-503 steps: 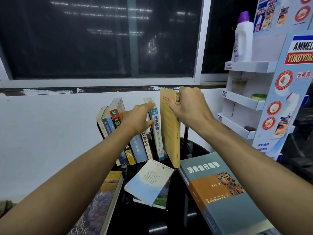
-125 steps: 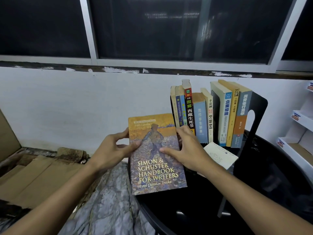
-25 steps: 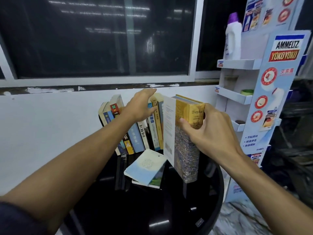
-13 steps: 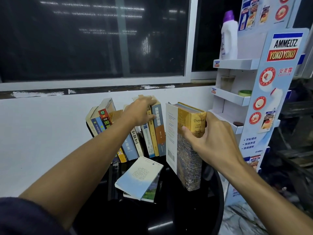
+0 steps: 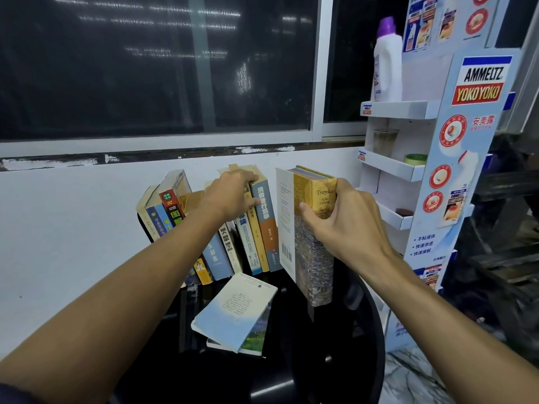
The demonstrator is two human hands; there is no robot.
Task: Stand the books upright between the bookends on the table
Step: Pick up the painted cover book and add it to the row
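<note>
Handbook [image 5: 313, 237] upright in right hand [image 5: 347, 225]

both arms are bare from the wrist to past the elbow, and the left hand [image 5: 230, 196] and right hand [image 5: 350, 223] are bare too. on the arm to the left of the table [image 5: 335, 374], a dark navy sleeve [image 5: 17, 396] covers the upper arm, its edge blurred.

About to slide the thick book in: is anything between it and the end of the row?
Nothing visible. The gap between the thick book, gripped by the right hand, and the row of books is free. The left hand holds the row's top; the flat books lie nearer, out of the path.
</note>
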